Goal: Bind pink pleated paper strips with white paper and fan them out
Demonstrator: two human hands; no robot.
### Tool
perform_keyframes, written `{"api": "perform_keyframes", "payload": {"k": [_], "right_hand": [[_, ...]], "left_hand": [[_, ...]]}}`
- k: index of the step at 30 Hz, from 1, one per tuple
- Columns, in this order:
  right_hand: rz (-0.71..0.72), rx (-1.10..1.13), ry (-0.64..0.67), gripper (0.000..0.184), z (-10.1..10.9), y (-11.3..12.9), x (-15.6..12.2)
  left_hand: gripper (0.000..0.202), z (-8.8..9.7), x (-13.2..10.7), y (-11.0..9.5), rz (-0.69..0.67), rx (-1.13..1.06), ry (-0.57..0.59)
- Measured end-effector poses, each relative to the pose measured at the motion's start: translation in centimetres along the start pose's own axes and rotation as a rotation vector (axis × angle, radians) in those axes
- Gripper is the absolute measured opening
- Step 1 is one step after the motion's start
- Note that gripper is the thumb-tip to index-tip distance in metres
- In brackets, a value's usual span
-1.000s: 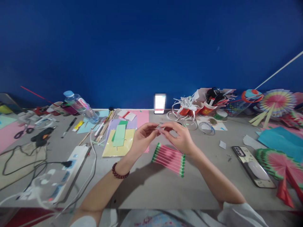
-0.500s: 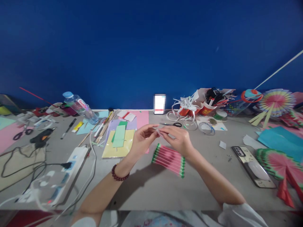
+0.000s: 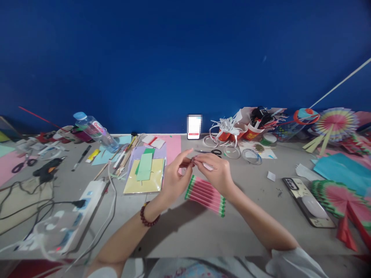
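We see two bare hands meeting above the middle of a grey desk point(image 3: 220, 241). The right hand point(image 3: 218, 172) keeps thumb and fingertips pinched on a pale slip point(image 3: 208, 166), mostly hidden by the fingers. The left hand point(image 3: 175, 175) brings its thumb tip to the same spot, its index finger raised; we cannot tell whether its grip closes on the slip as well. A bracelet point(image 3: 150, 217) rings the left wrist.

On the near side of the hands, between the forearms, the pleated paper point(image 3: 205, 196), pink with green ends, lies slantwise on the desk. To the left we note a yellow pack point(image 3: 158, 175) bearing a green strip point(image 3: 144, 168); farther left are a power strip point(image 3: 89, 200) and a glue gun point(image 3: 48, 170).

At the far side, the scissors point(image 3: 216, 152) lie just beyond the right hand, and an upright phone point(image 3: 194, 129) stands before the blue wall point(image 3: 174, 65). At the right, a second phone point(image 3: 298, 200) lies flat beside a pink and green fan point(image 3: 336, 197).
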State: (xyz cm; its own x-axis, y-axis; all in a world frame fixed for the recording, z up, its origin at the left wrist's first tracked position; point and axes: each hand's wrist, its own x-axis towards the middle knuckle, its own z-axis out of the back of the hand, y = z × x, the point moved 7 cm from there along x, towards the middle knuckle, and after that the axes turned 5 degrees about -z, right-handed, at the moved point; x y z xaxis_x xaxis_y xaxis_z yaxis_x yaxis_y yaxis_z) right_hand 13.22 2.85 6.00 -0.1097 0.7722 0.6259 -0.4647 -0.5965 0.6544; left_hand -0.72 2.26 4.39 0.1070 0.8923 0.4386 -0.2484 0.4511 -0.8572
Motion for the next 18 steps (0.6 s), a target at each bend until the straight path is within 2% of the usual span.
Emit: {"api": "perform_keyframes", "payload": {"k": [6, 18], "right_hand": [[0.043, -0.053, -0.017, 0.017, -0.1, 0.3, -0.1], [0.178, -0.192, -0.114, 0.019, -0.4, 1.5, -1.1]], "left_hand": [[0.040, 0.0, -0.3, -0.6, -0.108, 0.086, -0.020], [0.036, -0.3, -0.2, -0.1, -0.021, 0.016, -0.045]]}}
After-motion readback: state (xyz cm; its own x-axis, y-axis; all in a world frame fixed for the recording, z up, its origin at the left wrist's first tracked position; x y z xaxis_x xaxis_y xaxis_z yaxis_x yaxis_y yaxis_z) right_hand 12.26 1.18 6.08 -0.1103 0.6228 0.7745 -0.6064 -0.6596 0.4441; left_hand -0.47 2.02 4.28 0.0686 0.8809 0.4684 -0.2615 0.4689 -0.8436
